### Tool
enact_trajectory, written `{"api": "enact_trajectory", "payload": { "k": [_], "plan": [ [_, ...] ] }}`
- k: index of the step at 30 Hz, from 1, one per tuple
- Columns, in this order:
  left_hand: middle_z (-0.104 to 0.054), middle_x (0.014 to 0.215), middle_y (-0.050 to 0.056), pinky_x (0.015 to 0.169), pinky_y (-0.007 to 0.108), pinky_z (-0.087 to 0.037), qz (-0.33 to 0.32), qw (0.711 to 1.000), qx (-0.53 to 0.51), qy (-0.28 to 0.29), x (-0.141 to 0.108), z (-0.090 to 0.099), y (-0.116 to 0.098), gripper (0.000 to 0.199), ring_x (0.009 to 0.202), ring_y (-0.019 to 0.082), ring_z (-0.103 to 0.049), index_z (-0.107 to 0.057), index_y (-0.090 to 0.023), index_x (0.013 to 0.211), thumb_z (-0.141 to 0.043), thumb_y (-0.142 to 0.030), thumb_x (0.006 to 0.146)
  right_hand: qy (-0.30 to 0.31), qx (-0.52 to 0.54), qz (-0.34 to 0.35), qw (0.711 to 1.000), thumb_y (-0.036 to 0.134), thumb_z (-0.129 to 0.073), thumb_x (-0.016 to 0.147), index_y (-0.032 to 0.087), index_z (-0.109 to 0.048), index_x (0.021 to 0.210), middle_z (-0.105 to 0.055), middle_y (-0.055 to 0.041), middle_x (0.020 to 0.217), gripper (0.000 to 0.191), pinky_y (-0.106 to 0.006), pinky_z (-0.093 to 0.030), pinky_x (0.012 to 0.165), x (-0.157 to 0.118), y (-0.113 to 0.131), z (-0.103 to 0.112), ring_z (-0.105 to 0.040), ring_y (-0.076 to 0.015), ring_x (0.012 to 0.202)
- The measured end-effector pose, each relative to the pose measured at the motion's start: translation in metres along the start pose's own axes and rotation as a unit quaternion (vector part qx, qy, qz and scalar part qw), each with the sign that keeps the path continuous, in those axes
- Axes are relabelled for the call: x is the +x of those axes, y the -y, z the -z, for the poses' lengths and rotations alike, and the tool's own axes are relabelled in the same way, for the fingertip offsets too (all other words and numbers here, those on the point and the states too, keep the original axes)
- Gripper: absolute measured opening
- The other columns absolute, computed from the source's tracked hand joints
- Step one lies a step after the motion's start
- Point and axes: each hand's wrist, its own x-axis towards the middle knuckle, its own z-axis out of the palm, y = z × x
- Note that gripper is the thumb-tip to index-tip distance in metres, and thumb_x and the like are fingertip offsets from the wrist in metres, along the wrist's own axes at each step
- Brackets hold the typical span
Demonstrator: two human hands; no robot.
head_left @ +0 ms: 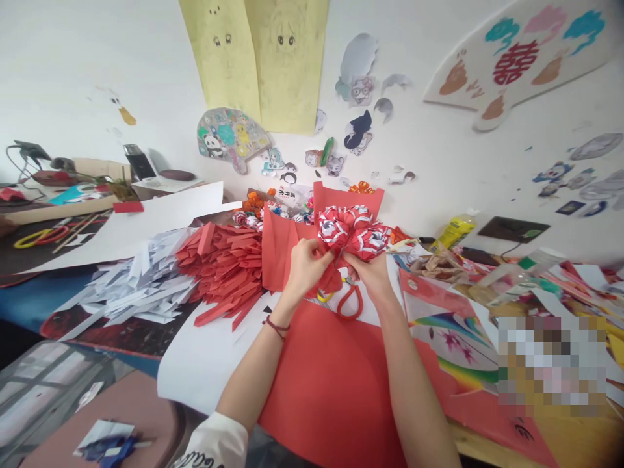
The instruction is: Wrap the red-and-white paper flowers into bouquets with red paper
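Several red-and-white paper flowers are bunched together at the centre, just above both hands. My left hand pinches the base of the bunch from the left, its thumb and forefinger closed. From the right, my right hand grips the same base, fingers curled underneath. Scissors with red and yellow handles lie under the hands, partly covered. A large red paper sheet spreads below, between the forearms. Folded red paper stands behind my left hand.
Piles of white strips and red strips lie at left. Yellow-handled scissors are farther left. A yellow bottle and paper scraps crowd the right. A blue tool rests on a stool at lower left.
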Motion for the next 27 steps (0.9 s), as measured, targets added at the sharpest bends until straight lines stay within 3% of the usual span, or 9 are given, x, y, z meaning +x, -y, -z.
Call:
{"api": "enact_trajectory", "payload": {
  "k": [5,10,14,18,27],
  "plan": [
    [-0.059,0.07,0.001,0.069,0.026,-0.038,0.001,1.0,-0.004,0.023,0.0,0.001,0.003,0.028,0.074,0.015,-0.05,-0.06,-0.017,0.062,-0.062,-0.042,0.075,0.006,-0.008,0.009,1.0,0.033,-0.069,0.068,0.017,-0.053,0.053,-0.051,0.0034,0.04,0.027,-0.019,-0.033,0.032,0.001,0.001,0.003,-0.044,-0.0083,0.032],
    [-0.06,0.076,0.001,0.071,0.027,-0.038,0.023,0.999,-0.026,0.035,-0.002,-0.002,0.007,0.023,0.081,0.017,-0.052,-0.058,-0.017,0.068,-0.068,-0.038,0.068,0.017,-0.026,-0.015,0.999,0.028,-0.067,0.066,0.017,-0.055,0.059,-0.053,0.0043,0.039,0.017,-0.019,-0.033,0.03,0.001,0.002,0.006,-0.044,-0.0092,0.03],
    [-0.057,0.074,0.0,0.068,0.026,-0.038,0.055,0.996,-0.068,-0.004,-0.003,-0.009,0.01,0.021,0.077,0.016,-0.051,-0.055,-0.016,0.065,-0.069,-0.032,0.065,0.025,-0.039,-0.02,0.999,0.024,-0.065,0.065,0.017,-0.056,0.059,-0.053,0.0044,0.039,0.013,-0.019,-0.032,0.03,0.001,0.003,0.005,-0.043,-0.0086,0.029],
    [-0.053,0.066,-0.002,0.061,0.024,-0.036,0.079,0.991,-0.112,-0.001,-0.003,-0.011,0.011,0.021,0.068,0.013,-0.049,-0.052,-0.016,0.06,-0.067,-0.03,0.064,0.038,-0.037,-0.019,0.998,0.026,-0.065,0.065,0.017,-0.055,0.058,-0.054,0.0032,0.04,0.015,-0.019,-0.034,0.031,0.001,0.003,0.003,-0.045,-0.0091,0.031],
    [-0.051,0.058,-0.001,0.056,0.023,-0.032,0.117,0.992,-0.046,0.005,-0.003,-0.004,0.003,0.022,0.063,0.014,-0.049,-0.055,-0.016,0.058,-0.067,-0.034,0.06,0.04,-0.049,-0.017,0.998,0.028,-0.066,0.065,0.017,-0.056,0.057,-0.054,0.0019,0.04,0.016,-0.02,-0.034,0.03,0.001,-0.001,0.002,-0.046,-0.0108,0.03]
  ]
}}
